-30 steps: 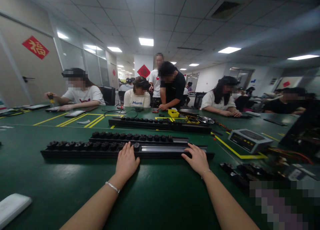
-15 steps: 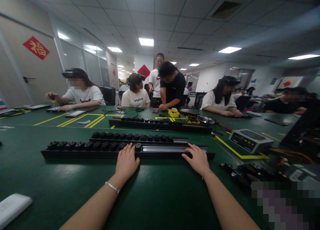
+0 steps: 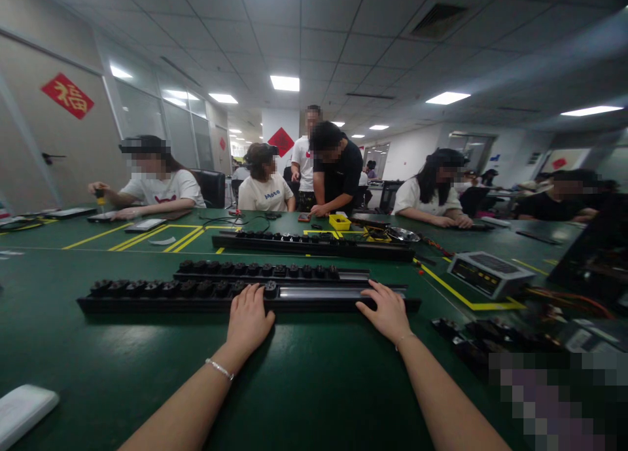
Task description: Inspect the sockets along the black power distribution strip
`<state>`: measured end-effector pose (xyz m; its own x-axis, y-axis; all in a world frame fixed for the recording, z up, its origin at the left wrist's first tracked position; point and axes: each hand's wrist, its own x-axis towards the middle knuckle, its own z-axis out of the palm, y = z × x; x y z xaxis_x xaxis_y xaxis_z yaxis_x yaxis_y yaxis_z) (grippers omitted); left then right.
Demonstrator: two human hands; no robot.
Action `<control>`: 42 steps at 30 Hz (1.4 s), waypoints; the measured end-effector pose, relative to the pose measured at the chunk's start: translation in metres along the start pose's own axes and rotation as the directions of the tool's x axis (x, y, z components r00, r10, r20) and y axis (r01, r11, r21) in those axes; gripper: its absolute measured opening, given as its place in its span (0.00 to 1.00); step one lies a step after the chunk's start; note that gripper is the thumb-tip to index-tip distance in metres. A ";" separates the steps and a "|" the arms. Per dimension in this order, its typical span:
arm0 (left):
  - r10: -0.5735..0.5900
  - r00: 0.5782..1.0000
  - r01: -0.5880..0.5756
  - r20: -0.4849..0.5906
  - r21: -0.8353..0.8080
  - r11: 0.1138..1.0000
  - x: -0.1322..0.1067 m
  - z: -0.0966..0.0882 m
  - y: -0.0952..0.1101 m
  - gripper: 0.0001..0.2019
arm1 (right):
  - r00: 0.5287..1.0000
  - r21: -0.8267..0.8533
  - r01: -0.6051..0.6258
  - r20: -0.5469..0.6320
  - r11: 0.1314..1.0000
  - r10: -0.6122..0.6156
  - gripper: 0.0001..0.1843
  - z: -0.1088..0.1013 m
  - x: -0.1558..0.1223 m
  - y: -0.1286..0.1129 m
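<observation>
A long black rail-like tray point(image 3: 161, 304) lies crosswise on the table in front of me. A row of small round black parts point(image 3: 150, 287) fills its left stretch, while a bare silvery strip point(image 3: 318, 293) shows on its right. My left hand point(image 3: 249, 313) rests over the tray's middle, fingers stretched forward and thumb apart at the front side. Near the tray's right end lies my right hand point(image 3: 386, 308), fingers extended over it and thumb against the front wall. Both hands look open, touching the tray. Just behind stands a second black tray point(image 3: 353, 275) with a similar row of parts.
Farther back lies a third black tray point(image 3: 314, 245). A grey power supply box point(image 3: 489, 274) and dark cabled parts point(image 3: 490, 340) are on the right. A white object point(image 3: 27, 405) sits at the near left. Several people point(image 3: 267, 182) work across the green table point(image 3: 318, 385).
The view has shifted very slightly. Both hands keep their places on the tray, and the trays stay where they were.
</observation>
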<state>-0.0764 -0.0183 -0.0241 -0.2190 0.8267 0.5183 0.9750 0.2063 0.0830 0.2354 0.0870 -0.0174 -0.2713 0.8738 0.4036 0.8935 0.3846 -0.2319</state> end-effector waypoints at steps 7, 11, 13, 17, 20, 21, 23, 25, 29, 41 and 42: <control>0.007 1.000 -0.008 -0.027 -0.024 1.000 0.001 0.003 -0.001 0.24 | 0.997 0.049 -0.009 -0.077 0.999 0.013 0.17 -0.004 0.000 -0.002; 0.025 0.999 -0.026 -0.035 -0.025 0.999 0.001 0.004 -0.002 0.24 | 0.996 0.061 -0.007 -0.092 0.998 0.013 0.16 -0.003 0.001 -0.001; 0.023 0.999 -0.024 -0.033 -0.029 0.999 0.002 0.004 -0.003 0.24 | 0.996 0.060 0.002 -0.094 0.998 0.003 0.16 -0.001 0.002 0.000; 0.000 1.000 0.000 0.004 -0.047 0.999 0.003 0.002 -0.001 0.24 | 0.996 0.053 0.010 -0.086 0.999 -0.006 0.15 0.000 0.002 0.001; 0.007 1.000 -0.006 0.011 -0.063 0.998 0.003 0.000 0.000 0.23 | 0.997 0.050 0.005 -0.076 0.999 -0.001 0.15 -0.001 0.002 0.000; 0.010 1.000 -0.010 0.006 -0.067 0.998 0.002 0.000 0.001 0.23 | 0.997 0.049 0.003 -0.073 0.999 0.000 0.15 -0.001 0.002 0.000; 0.015 1.000 -0.015 -0.005 -0.072 0.997 0.002 0.000 0.001 0.22 | 0.997 0.047 0.001 -0.072 0.999 0.003 0.15 -0.002 0.002 -0.001; 0.022 1.000 -0.022 -0.010 -0.075 0.997 0.002 0.000 0.001 0.22 | 0.997 0.045 -0.001 -0.072 0.999 0.005 0.16 -0.002 0.002 -0.001; 0.039 0.999 -0.041 -0.016 -0.077 0.996 0.003 0.000 0.000 0.21 | 0.997 0.044 0.002 -0.074 0.999 0.001 0.16 -0.001 0.002 0.000; 0.038 0.999 -0.036 0.011 -0.120 0.992 0.004 0.001 0.000 0.21 | 0.998 0.053 -0.009 -0.061 0.999 0.012 0.16 -0.003 0.002 -0.002; 0.035 0.999 -0.033 0.013 -0.121 0.992 0.004 0.000 0.000 0.21 | 0.998 0.053 -0.011 -0.059 0.999 0.014 0.16 -0.003 0.002 -0.002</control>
<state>-0.0772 -0.0146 -0.0222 -0.1852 0.8401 0.5099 0.9792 0.1141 0.1677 0.2343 0.0871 -0.0132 -0.2367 0.8600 0.4520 0.8763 0.3899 -0.2830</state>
